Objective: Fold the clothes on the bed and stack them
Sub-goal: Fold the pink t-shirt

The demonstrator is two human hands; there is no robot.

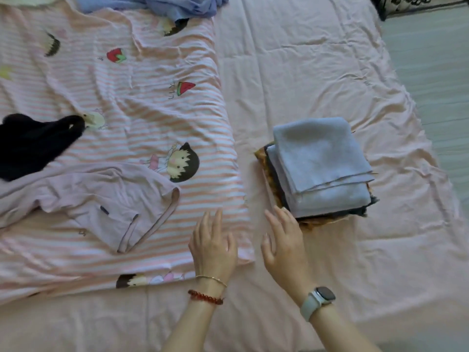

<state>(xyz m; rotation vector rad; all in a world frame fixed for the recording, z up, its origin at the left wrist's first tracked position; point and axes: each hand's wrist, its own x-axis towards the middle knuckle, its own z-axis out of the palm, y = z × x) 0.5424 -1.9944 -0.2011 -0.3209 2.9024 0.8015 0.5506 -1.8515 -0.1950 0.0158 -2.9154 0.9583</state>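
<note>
A stack of folded clothes (pixel 319 171) sits right of centre on the pink bed sheet (pixel 317 72), a light blue piece on top, dark and orange-brown pieces beneath. My right hand (pixel 284 242) hovers open just in front of the stack's near left corner, fingers straight. My left hand (pixel 214 245) is open over the edge of the striped cartoon quilt (pixel 132 102). An unfolded pale lilac T-shirt (pixel 101 199) lies on the quilt to the left. A black garment (pixel 33 146) lies crumpled at the far left. A blue-lilac garment (pixel 162 5) is bunched at the top edge.
The bed's right edge runs diagonally, with pale floor (pixel 436 72) beyond it. A dark patterned item (pixel 411 3) sits at the top right corner. Bare pink sheet spreads in front of the stack and around my forearms.
</note>
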